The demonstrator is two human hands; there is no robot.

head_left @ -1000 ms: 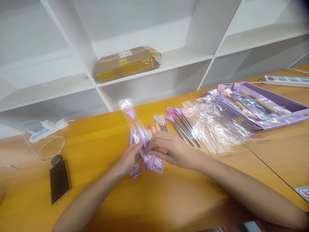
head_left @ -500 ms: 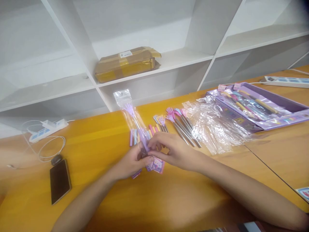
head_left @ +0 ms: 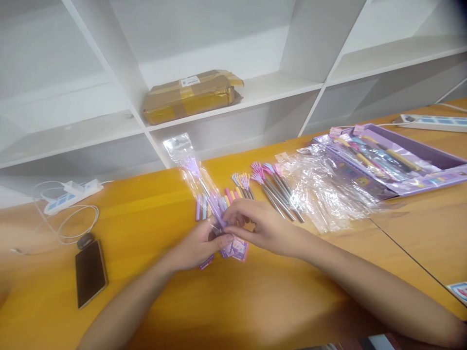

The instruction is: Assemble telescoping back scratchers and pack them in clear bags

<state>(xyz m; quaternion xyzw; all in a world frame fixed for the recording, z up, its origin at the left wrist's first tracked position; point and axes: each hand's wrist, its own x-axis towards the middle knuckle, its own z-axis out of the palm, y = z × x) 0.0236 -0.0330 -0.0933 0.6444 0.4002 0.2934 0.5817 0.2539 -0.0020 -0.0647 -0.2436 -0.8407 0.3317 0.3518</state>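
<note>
The left hand (head_left: 202, 245) grasps the bagged scratcher (head_left: 204, 187), tilted over the worktop's (head_left: 146, 228) far edge. The right hand (head_left: 260, 226) pinches its lower end, above the cards (head_left: 239, 249). Loose bags (head_left: 328, 189) lie beside the tray (head_left: 447, 160).

"Was it bright?"
"Fairly: a pale sheen lay toward the desk (head_left: 280, 296)'s front edge, and the clear sleeve (head_left: 178, 148) glinted."
"Sharp?"
"Soft, with the shelves (head_left: 233, 99) skewed by distortion."
</note>
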